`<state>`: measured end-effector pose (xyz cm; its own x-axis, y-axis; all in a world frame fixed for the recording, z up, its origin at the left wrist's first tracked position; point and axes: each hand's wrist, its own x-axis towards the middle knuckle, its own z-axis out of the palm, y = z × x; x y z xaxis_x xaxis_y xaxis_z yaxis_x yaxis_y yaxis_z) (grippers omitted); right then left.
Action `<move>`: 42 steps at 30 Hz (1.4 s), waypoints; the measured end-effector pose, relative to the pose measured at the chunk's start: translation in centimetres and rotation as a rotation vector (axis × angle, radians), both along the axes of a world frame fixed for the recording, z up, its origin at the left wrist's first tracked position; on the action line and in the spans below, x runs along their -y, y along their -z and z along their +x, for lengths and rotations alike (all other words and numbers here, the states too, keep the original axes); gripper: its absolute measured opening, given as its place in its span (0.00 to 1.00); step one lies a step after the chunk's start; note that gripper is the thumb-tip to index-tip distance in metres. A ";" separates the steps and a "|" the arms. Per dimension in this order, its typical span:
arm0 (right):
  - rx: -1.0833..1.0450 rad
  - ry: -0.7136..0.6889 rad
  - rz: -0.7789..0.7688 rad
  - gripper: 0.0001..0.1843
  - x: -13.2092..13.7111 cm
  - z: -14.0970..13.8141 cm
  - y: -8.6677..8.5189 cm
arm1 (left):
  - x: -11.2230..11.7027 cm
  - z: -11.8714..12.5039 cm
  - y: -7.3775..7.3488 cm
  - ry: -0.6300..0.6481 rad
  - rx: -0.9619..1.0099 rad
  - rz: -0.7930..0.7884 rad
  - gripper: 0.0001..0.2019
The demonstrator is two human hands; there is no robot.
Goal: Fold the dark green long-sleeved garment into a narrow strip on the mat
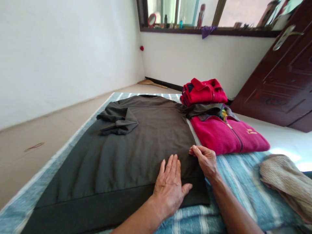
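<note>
A dark grey-green long-sleeved top [151,139] lies spread flat, its neckline at the far end and its hem toward me. Its left sleeve [119,122] is folded in over the body, while the right sleeve [204,110] stretches out onto the clothes beside it. My left hand [169,187] rests flat on the top near the hem, fingers stretched out. At the top's right side edge, my right hand [204,159] is closed, thumb and fingers pinching the fabric there.
Right of the top lie a folded magenta zip jacket [229,133] and a pile of folded red clothes [204,91]. A beige cloth [285,182] sits at the right on the blue striped bedsheet [236,172]. Behind are a window sill [190,31] with small items and a brown door [280,74].
</note>
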<state>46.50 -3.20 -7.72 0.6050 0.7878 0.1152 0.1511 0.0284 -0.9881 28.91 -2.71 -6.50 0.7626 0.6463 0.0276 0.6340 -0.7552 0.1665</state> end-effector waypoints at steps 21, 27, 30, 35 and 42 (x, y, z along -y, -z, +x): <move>0.018 -0.027 0.006 0.20 0.1 -0.1 -0.4 | 1.3 0.2 0.2 0.026 0.067 0.186 0.28; 0.032 -0.029 0.005 0.20 0.1 -0.1 -0.5 | 1.5 0.3 0.1 0.002 0.100 0.186 0.26; 0.055 -0.033 -0.001 0.20 0.1 0.0 -0.5 | 1.3 0.6 -0.3 -0.021 0.101 0.173 0.25; 0.066 -0.043 -0.008 0.20 0.1 0.1 -0.4 | 1.1 0.9 -0.7 -0.033 0.068 0.160 0.26; 0.062 -0.053 -0.006 0.20 0.1 0.1 -0.3 | 1.2 0.8 -0.1 -0.021 0.041 0.173 0.27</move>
